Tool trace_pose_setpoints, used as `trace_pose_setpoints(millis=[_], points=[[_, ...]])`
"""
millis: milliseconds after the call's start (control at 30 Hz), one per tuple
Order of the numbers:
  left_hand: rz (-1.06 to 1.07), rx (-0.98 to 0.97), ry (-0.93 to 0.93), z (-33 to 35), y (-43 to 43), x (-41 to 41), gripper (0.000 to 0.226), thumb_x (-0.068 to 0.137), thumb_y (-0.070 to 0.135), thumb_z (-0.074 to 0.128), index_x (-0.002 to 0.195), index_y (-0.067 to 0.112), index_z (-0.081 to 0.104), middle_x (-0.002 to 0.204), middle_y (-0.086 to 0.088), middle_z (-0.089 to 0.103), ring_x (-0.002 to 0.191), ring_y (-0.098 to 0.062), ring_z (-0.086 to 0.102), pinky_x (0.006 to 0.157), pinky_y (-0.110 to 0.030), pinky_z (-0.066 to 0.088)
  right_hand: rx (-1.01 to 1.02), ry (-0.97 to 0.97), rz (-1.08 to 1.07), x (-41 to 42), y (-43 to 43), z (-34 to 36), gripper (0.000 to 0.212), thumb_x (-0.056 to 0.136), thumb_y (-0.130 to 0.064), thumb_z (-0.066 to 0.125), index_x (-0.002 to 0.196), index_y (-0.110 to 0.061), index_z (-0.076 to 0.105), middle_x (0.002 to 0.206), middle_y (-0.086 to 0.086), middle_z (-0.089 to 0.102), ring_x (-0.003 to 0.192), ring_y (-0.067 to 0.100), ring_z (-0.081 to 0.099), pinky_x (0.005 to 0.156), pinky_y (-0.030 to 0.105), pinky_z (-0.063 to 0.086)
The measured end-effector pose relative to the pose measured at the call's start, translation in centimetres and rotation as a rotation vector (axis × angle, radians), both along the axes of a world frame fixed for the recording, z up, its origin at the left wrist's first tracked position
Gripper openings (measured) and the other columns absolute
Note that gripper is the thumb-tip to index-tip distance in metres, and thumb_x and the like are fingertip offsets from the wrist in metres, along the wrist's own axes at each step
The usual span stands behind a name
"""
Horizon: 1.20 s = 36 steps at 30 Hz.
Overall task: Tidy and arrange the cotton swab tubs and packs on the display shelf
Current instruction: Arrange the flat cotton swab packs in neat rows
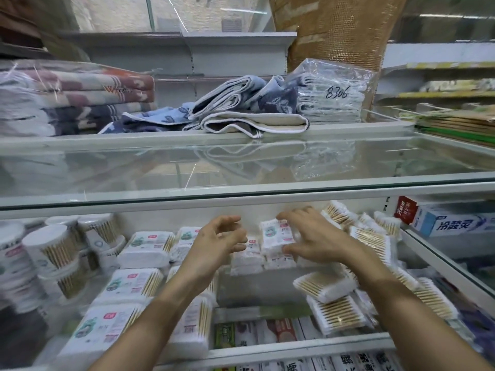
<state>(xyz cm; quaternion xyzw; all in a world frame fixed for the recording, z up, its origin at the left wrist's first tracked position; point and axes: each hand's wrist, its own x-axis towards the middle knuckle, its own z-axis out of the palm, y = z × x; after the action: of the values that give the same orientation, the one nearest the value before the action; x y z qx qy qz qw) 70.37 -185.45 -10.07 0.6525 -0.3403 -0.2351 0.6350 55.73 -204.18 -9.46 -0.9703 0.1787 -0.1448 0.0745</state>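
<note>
While the right hand [313, 236] pinches a pack [276, 234] from its right side, thumb below and fingers over its top, the left hand [219, 239] hovers just left of the pack, fingers loosely spread, empty. The pack stands roughly upright; tubs [51, 245] sit well left of it.

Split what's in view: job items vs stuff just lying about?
Job: right hand gripping a labelled swab pack; left hand, empty; swab tubs; labelled packs; loose clear packs.

Lying about: folded towels; bagged cloths marked 8306; toothpaste box; striped blankets.
</note>
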Motion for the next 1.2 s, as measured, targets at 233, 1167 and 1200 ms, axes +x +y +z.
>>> trace_pose_setpoints(millis=[233,1167,1200], points=[[-0.005,0.02,-0.11,0.8,0.8,-0.4,0.026,0.094,0.024,0.065,0.119,0.025,0.064,0.115,0.003,0.067,0.087,-0.012,0.075,0.074,-0.019,0.056,-0.109,0.229,-0.035,1.5,0.0,-1.3,0.061,0.09,-0.038,0.067,0.144,-0.027,0.04,0.149,0.0,0.045,0.134,0.021,0.04,0.111,0.039,0.032],[-0.212,0.154,-0.887,-0.6,-4.5,-6.9,0.019,0.098,0.023,0.056,0.112,0.019,0.067,0.101,0.008,0.065,0.081,0.003,0.058,0.073,-0.013,0.044,0.385,-0.638,-0.219,-7.5,1.0,-0.1,0.022,0.097,-0.024,0.063,0.119,-0.022,0.065,0.109,-0.012,0.063,0.095,-0.008,0.057,0.076,0.006,0.046],[-0.165,0.12,-0.795,-0.3,-4.2,-5.9,0.015,0.097,0.021,0.059,0.106,0.019,0.069,0.095,0.008,0.069,0.075,0.005,0.062,0.071,-0.014,0.048,0.43,-0.652,-0.203,-7.4,1.2,-0.3,0.021,0.097,-0.025,0.063,0.117,-0.022,0.066,0.108,-0.013,0.065,0.095,-0.008,0.058,0.076,0.007,0.047]])
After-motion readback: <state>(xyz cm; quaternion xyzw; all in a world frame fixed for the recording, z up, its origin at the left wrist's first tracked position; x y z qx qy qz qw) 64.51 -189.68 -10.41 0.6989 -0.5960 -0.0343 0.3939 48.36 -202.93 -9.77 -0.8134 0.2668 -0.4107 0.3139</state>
